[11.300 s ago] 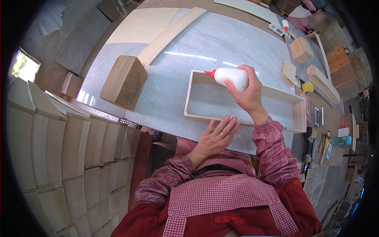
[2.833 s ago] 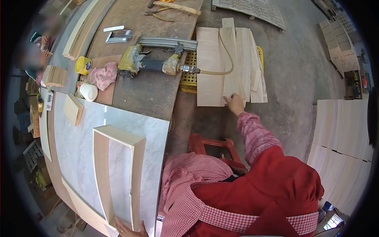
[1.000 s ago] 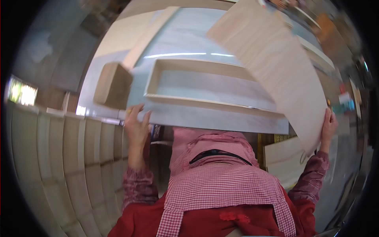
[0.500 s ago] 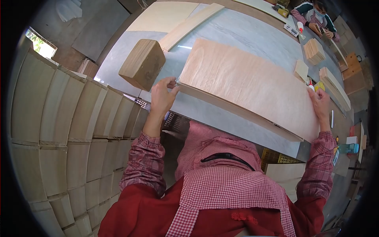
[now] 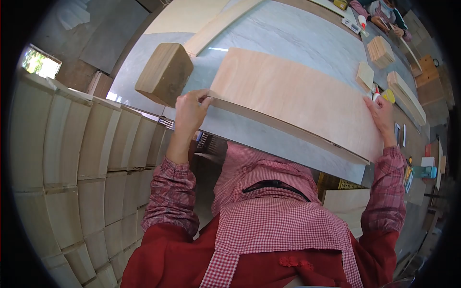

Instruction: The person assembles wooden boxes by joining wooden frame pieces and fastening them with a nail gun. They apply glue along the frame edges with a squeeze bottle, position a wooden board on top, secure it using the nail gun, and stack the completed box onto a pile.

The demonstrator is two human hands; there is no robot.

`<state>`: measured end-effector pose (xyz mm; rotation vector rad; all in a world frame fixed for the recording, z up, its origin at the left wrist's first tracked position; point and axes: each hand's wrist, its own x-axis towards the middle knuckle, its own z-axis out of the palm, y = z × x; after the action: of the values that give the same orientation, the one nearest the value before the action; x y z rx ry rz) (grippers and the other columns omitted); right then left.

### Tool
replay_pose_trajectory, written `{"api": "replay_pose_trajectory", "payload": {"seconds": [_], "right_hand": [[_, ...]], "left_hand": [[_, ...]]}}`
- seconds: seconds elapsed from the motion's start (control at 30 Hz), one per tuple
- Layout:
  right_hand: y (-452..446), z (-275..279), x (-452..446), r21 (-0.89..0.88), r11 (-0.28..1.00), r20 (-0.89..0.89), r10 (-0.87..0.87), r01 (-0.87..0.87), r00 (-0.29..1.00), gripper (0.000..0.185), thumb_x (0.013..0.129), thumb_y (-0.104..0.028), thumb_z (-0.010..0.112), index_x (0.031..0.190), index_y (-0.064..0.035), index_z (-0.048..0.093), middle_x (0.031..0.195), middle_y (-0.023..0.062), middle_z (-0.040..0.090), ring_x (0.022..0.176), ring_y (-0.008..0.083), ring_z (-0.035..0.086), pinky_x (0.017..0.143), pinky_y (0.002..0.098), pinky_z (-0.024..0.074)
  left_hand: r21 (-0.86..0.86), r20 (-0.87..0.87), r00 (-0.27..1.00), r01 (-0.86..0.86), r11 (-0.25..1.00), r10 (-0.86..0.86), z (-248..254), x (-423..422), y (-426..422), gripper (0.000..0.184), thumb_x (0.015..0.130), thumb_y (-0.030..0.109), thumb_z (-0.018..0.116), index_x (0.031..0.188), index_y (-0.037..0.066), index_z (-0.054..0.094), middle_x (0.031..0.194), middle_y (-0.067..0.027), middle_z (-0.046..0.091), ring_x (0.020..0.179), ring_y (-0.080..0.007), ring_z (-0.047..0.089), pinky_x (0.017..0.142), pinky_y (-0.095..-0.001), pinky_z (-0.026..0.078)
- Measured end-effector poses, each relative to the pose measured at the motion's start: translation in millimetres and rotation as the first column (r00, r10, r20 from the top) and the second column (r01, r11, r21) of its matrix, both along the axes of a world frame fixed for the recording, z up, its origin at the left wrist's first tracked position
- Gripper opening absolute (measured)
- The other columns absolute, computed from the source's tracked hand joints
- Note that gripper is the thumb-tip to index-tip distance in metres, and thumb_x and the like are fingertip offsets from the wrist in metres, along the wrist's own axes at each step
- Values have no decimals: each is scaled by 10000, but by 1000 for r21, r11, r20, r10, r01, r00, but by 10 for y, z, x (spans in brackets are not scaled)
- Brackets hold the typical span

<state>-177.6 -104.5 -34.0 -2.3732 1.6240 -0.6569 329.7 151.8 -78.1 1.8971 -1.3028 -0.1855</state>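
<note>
Pinching the thin, pale, rectangular wooden panel [image 5: 297,103] at one corner with the left hand [image 5: 191,109], gripping its opposite end with the right hand [image 5: 382,115], holding it between both over a shallow, pale wooden frame [image 5: 312,138], probably handling light and stiff, favouring edge holds.

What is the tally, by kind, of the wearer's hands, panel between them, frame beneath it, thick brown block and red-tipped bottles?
Wearer's hands (left hand, right hand): 2
Wooden panel: 1
Frame: 1
Thick brown block: 1
Red-tipped bottles: 2
Total: 7
</note>
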Motion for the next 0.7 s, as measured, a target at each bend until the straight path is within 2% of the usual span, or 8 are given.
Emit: {"api": "replay_pose_trajectory", "payload": {"seconds": [0.13, 0.17, 0.2, 0.23, 0.3, 0.4, 0.7], "right_hand": [[-144, -204, 245, 39, 998, -51, -48, 50, 998, 489, 906, -386, 761, 668, -90, 453, 653, -29, 434, 604, 112, 354, 536, 291, 324], [-114, -198, 406, 37, 994, -84, -96, 99, 992, 489, 906, -386, 761, 668, -90, 453, 653, -29, 434, 604, 112, 354, 536, 291, 324], [-93, -190, 479, 23, 1000, -29, -20, 21, 999, 492, 894, -421, 762, 691, -90, 460, 654, -12, 455, 592, 130, 373, 540, 304, 337], [-16, -135, 347, 20, 996, -73, -86, 87, 994, 492, 894, -421, 762, 691, -90, 460, 654, -12, 455, 592, 130, 373, 540, 304, 337], [91, -52, 152, 16, 997, -103, -70, 72, 992, 492, 883, -440, 768, 697, -96, 469, 653, -3, 465, 583, 144, 389, 542, 303, 344], [30, -73, 224, 16, 1000, -86, 24, -23, 996, 495, 867, -469, 776, 706, -104, 482, 651, 9, 481, 569, 163, 413, 546, 303, 354], [21, -130, 105, -17, 1000, -147, 6, -8, 989, 498, 877, -453, 777, 689, -105, 473, 646, 18, 460, 571, 166, 404, 548, 311, 346]], "left_hand": [[166, 96, 995, -45, 985, 29, 176, 168, 101, 223, 792, 110, 727, 979, -11, 742, 768, -109, 721, 621, -225, 602, 651, -338, 499], [168, 63, 998, 8, 986, -19, 219, 218, 151, 223, 792, 110, 727, 979, -11, 742, 768, -109, 721, 621, -225, 602, 651, -338, 499], [209, 170, 982, -122, 970, 87, 225, 241, 143, 220, 801, 116, 736, 996, 17, 761, 782, -105, 736, 629, -226, 609, 665, -333, 501], [212, 126, 992, -49, 976, 22, 176, 135, 88, 220, 801, 116, 736, 996, 17, 761, 782, -105, 736, 629, -226, 609, 665, -333, 501], [239, 85, 996, -25, 971, 4, 130, -1, -17, 237, 823, 111, 730, 1026, -8, 752, 821, -112, 748, 662, -215, 632, 685, -322, 509], [276, 89, 995, -69, 959, 46, 227, 79, -16, 263, 856, 103, 720, 1071, -47, 740, 881, -122, 767, 712, -199, 665, 716, -307, 521], [333, 93, 995, -71, 940, 42, 259, 5, -161, 294, 878, 92, 718, 1115, -83, 721, 995, -160, 775, 813, -208, 717, 768, -310, 554]]}}
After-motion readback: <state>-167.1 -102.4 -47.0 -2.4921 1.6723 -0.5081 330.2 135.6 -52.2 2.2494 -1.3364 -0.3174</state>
